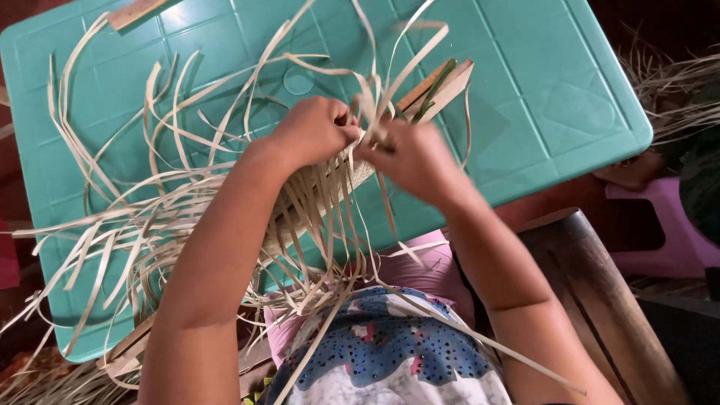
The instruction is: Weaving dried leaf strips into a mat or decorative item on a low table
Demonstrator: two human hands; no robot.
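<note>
woven strips (322, 191) pinched between both curled hands (367, 146).

A teal plastic tabletop (540, 90) with moulded panels fills most of the view. A wooden stick (135, 11) lies at its far left corner. To the right stand a purple plastic stool (660, 225) and a dark wooden bench (592, 300), with dry straw (675, 82) heaped beyond.
</note>
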